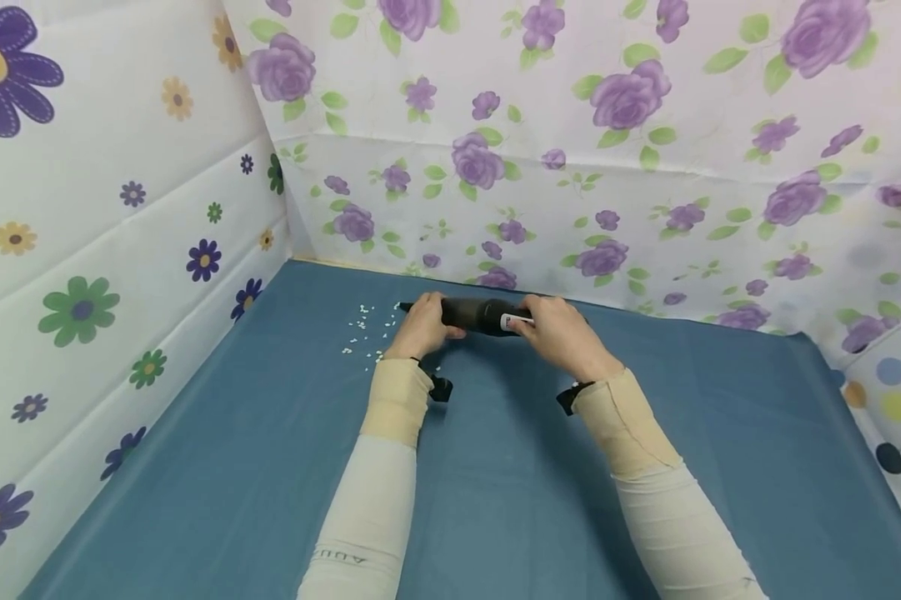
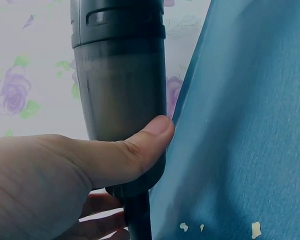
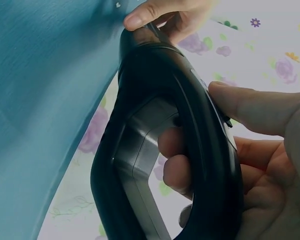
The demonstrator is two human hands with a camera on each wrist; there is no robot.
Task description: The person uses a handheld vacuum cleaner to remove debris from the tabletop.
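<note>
Item 1: handheld vacuum (image 1: 461, 313), one, black. I have it at the bench's (image 1: 510, 500) 12 o'clock edge, lying crosswise, nozzle (image 2: 137, 215) toward 9 o'clock. A shadow beneath suggests it is lifted; whether the tip touches the surface I cannot tell.

Item 2: left hand (image 1: 420, 327), gripping the front end, thumb across the smoky, see-through cup (image 2: 120, 95), fingers behind, by the nozzle. My reading: this grip bears the front weight and steers the tip.

Item 3: right hand (image 1: 565, 333), gripping the 3 o'clock end, fingers threaded through the loop handle (image 3: 210, 150), thumb along its outer side. The loop probably takes most of the load; whether the motor runs, I cannot tell.

Item 4: pale scraps (image 2: 256, 230), many, small, loose on the bench, mostly between 8 and 9 o'clock of the vacuum, which fits the nozzle's aim.

Item 5: purple-rose sheet (image 1: 477, 162), upright, 12 o'clock, just behind the vacuum.

Item 6: daisy-print sheet (image 1: 81, 310), 9 o'clock.

Item 7: dotted sheet (image 1: 898, 406), 3 o'clock. I take all three for screens around the bench.
</note>
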